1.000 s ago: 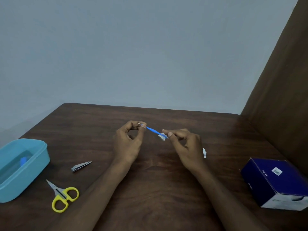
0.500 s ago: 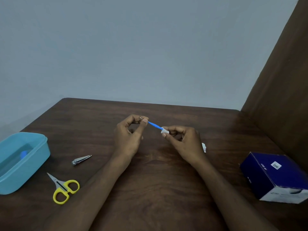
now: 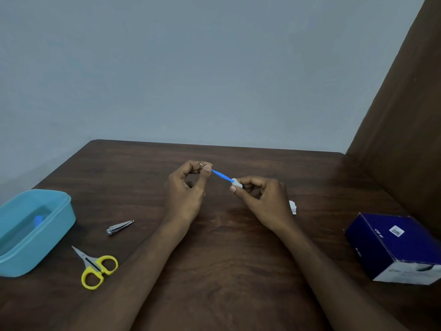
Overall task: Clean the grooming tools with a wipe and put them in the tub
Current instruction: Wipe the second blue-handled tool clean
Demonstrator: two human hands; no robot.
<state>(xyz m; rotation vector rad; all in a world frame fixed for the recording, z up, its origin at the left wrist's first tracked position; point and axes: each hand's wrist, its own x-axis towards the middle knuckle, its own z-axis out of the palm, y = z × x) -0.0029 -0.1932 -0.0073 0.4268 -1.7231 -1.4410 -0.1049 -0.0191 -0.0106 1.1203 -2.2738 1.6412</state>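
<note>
Blue tool [image 3: 222, 176] stays pinched; wipe [image 3: 236, 183] has slid along it

Slim blue tool [image 3: 221, 175] held tilted, wipe [image 3: 236, 183] around one end.

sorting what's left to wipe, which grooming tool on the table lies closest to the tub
The yellow-handled scissors, their blade tip nearly beside the tub; the nail clipper lies farther right.

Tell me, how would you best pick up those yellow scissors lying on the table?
Likely by the yellow handle loops, coming from above on the near side. The scissors lie flat and closed on the table, pointed blades aimed away toward the blue tub, so the loops offer the thicker, blunt hold.
</note>
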